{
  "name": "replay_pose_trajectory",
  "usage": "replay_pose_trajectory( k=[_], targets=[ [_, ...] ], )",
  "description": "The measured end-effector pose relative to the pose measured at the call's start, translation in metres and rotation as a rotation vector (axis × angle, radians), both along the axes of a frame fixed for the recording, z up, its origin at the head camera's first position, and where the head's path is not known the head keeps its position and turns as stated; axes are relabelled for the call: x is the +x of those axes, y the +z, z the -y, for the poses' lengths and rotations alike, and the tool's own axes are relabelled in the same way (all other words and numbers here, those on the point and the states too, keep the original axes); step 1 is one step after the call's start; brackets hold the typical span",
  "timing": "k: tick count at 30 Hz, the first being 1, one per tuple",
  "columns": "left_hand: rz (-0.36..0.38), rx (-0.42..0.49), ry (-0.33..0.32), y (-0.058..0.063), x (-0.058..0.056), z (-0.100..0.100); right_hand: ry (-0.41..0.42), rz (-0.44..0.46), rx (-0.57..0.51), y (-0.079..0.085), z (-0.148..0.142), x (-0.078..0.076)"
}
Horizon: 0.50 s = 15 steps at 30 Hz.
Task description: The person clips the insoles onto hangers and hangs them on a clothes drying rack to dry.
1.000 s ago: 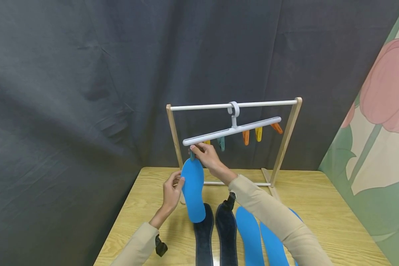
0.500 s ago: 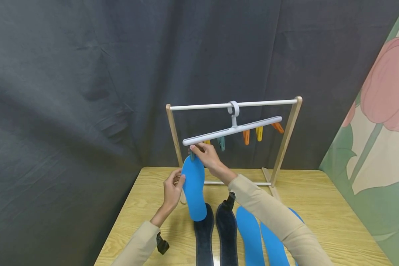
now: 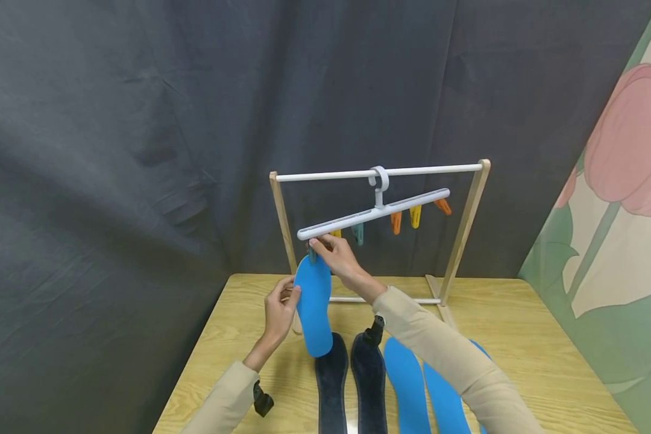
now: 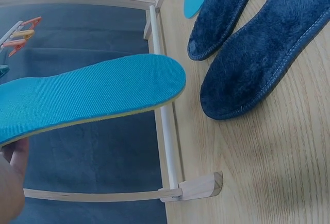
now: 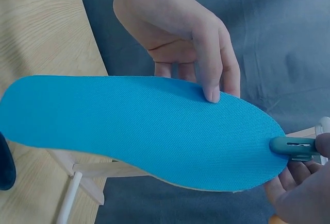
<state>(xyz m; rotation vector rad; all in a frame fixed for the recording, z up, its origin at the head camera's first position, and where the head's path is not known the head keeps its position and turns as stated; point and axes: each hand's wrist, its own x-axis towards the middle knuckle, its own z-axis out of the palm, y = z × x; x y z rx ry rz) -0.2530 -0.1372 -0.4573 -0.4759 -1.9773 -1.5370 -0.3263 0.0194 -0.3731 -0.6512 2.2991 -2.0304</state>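
A blue insole (image 3: 313, 310) hangs upright below the left end of a white hanger (image 3: 358, 218). My left hand (image 3: 279, 308) pinches its left edge, thumb on the front and fingers behind, as the right wrist view shows. At the insole's top, my right hand (image 3: 340, 259) pinches a teal clothespin (image 5: 294, 145) whose tip overlaps the insole's end. The hanger tilts down to the left. Yellow (image 3: 415, 216), orange (image 3: 396, 222) and teal clips (image 3: 358, 233) also hang from it.
The hanger hooks over the top bar (image 3: 325, 176) of a wooden rack. Two dark fuzzy insoles (image 3: 332, 386) (image 3: 369, 386) lie on the wooden table (image 3: 548, 361), with more blue insoles (image 3: 407, 386) to their right, partly under my right sleeve. A dark curtain (image 3: 141, 181) hangs behind.
The insole has risen slightly, its lower end moving up a little between my hands. Both hands keep their grip. The hanger's right end has swung slightly.
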Motion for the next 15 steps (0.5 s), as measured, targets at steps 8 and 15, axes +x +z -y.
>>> replay_pose_trajectory(
  k=[8, 15],
  targets=[
    [0.007, 0.002, 0.019, -0.0017, -0.0009, 0.0009, 0.004, -0.022, 0.003, -0.0014, -0.0011, 0.0015],
    [0.019, 0.006, 0.036, -0.0028, -0.0015, 0.0030, -0.012, -0.017, 0.001, -0.0021, -0.0002, -0.0009]
  ],
)
